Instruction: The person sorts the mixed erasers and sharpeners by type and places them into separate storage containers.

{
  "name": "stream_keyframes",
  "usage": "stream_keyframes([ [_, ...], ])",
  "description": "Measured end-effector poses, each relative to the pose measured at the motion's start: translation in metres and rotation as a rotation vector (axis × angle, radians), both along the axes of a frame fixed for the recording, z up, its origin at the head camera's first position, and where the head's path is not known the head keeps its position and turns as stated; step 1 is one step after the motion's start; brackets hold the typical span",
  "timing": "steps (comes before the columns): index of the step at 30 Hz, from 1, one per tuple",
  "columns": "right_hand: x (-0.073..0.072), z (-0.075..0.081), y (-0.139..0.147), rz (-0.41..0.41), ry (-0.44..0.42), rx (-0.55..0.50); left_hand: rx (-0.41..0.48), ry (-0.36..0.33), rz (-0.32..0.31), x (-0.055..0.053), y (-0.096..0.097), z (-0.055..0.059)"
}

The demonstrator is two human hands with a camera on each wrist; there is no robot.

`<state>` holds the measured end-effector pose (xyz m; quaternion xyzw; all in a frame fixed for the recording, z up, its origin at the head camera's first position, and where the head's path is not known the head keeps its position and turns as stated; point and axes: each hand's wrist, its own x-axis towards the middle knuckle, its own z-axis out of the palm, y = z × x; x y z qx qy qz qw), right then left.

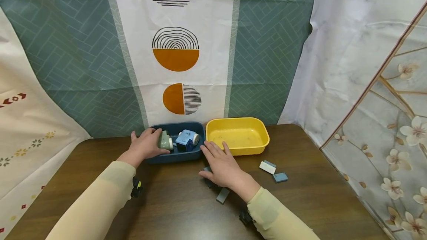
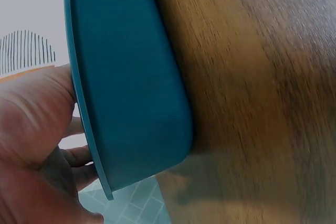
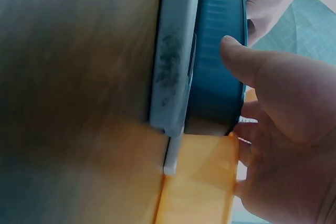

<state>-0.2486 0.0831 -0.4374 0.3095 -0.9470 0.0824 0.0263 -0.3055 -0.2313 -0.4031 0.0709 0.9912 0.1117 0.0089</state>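
My left hand (image 1: pixel 145 145) reaches over the left end of the dark blue bin (image 1: pixel 176 157). Its thumb and fingers lie around a grey-green piece with a white round end (image 1: pixel 165 140); the palm hides part of it. Beside that piece in the bin lies a blue box-shaped piece with a white round end (image 1: pixel 187 139). My right hand (image 1: pixel 221 167) has its fingers extended near where the blue and yellow bins meet, above small flat grey-blue blocks. One such block (image 3: pixel 173 61) shows large in the right wrist view, in front of the blue bin.
Right of the blue bin stands a yellow bin (image 1: pixel 237 151). A grey block (image 1: pixel 222 195) lies below my right hand. Further right on the brown table (image 1: pixel 173 203) are a white block (image 1: pixel 267 167) and a grey-blue block (image 1: pixel 280 177). Patterned cloth (image 1: pixel 267 47) hangs behind the table.
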Motion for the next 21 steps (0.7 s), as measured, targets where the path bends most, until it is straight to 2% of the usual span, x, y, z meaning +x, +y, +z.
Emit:
stream_keyframes([
  [6, 0.0, 0.001, -0.006, 0.018, -0.015, -0.024, 0.005, 0.002, -0.003, 0.002, -0.009, 0.0],
  [21, 0.001, 0.002, -0.029, 0.042, 0.004, 0.022, 0.017, -0.003, -0.004, 0.012, -0.035, 0.001],
])
